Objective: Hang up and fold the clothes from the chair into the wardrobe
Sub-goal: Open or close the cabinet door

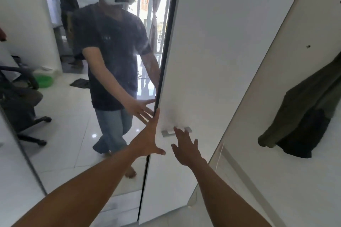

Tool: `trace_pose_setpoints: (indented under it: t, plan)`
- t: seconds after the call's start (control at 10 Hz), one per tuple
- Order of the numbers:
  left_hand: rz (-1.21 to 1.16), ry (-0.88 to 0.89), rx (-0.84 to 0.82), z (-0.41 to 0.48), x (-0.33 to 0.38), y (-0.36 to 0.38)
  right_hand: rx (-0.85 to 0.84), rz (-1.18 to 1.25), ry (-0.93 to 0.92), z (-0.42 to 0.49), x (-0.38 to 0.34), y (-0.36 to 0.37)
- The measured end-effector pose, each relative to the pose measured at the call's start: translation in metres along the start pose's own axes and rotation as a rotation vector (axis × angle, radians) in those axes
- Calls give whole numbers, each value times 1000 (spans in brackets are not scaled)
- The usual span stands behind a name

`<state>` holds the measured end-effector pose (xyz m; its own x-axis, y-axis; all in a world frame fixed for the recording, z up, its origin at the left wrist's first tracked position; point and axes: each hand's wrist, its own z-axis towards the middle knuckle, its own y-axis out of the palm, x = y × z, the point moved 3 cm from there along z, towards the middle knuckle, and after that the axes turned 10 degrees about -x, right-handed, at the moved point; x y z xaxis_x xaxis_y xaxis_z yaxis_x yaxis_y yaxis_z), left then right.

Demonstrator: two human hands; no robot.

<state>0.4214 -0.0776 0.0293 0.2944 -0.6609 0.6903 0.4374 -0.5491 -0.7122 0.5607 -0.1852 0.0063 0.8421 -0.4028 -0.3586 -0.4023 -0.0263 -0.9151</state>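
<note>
A white wardrobe door [203, 57] is being faced, with a mirror [70, 155] just beside it on the left. The left hand [147, 142] is being held at the seam between them, fingers straight and together, thumb spread. The right hand [186, 151] is being stretched toward the handle [167, 132], fingers loosely spread; contact cannot be told. A chair [31, 134] bearing dark clothes [20, 103] is being reflected, with glossy white tiles [64, 108] and a green basin [44, 81]. An olive garment [304, 108] is hanging against a white panel [276, 180] at the right.
</note>
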Motion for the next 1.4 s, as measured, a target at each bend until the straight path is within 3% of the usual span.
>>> trace_pose_setpoints:
  t: [0.3, 0.5, 0.8, 1.0, 1.2, 1.4]
  plan:
    - [-21, -233, -14, -14, 9, 35, 123, 107, -102, -6, 32, 13]
    - [-50, -196, 31, -52, 49, 79, 175, 146, -252, -54, 73, 17]
    - [181, -81, -184, -79, 153, 184, 226, 270, -419, -186, 161, -12]
    - [371, 12, -261, -35, 223, 244, 364, 333, -367, -260, 235, -49]
    - [550, 279, -217, 15, 322, 265, 405, 242, -165, -287, 314, -80]
    - [592, 365, -135, 89, 368, 314, 451, 245, -64, -283, 384, -108]
